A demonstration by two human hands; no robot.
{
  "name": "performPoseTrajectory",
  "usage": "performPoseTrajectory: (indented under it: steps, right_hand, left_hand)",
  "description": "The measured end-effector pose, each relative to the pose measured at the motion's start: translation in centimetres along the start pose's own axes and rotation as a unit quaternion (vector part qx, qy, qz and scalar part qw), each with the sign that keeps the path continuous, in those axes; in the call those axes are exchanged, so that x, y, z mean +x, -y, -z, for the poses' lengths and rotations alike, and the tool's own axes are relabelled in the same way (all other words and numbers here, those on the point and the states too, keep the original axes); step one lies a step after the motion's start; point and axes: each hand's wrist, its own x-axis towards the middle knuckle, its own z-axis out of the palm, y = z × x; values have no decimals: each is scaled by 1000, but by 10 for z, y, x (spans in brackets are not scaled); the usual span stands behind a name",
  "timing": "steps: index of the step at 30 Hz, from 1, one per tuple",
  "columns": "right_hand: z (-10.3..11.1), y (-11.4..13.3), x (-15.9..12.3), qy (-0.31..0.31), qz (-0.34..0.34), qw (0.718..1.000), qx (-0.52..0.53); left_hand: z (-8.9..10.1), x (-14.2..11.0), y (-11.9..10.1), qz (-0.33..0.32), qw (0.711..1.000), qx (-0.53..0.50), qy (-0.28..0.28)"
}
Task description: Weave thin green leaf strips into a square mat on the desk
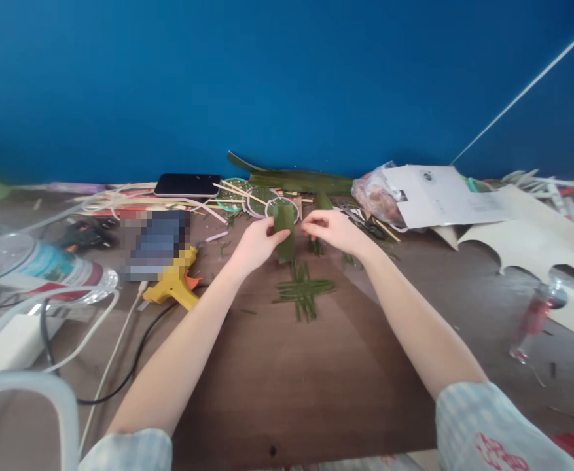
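Observation:
My left hand pinches a wide green leaf strip between thumb and fingers, holding it roughly upright above the table. Just to the right, my right hand has its thumb and fingertips drawn together; whatever may be in that pinch is too small to make out. Below both hands, thin green strips lie crossed in a small woven lattice on the table. Behind the hands are round hoops with green inside, and long leaf blades against the wall.
To the left are a yellow glue gun, a blurred-out screen, a black phone, a plastic bottle and cables. At the right lie a plastic bag, white paper, cut board and a small clear-and-red object.

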Motion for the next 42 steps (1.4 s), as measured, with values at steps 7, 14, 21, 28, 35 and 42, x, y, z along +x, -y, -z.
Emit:
performPoseTrajectory:
  steps: [7,14,21,28,35,42]
  right_hand:
    - [-8,8,-4,49,20,998,22]
    - [-8,8,-3,46,25,999,11]
    - [-8,9,-4,39,39,998,-15]
    - [-7,5,-2,-9,47,997,-55]
    - [0,-22,5,-58,24,984,-164]
    - [-1,-38,8,-71,18,973,-217]
  left_hand:
    - [-1,-1,1,-13,1000,3,13]
    - [-2,-1,-2,-35,999,-5,24]
    - [-2,-2,-4,-42,999,-8,30]
    - [-4,-4,-10,-46,998,-28,40]
    - [-1,-3,-8,-12,997,-75,2]
    - [-2,-3,-4,24,999,-40,-22]
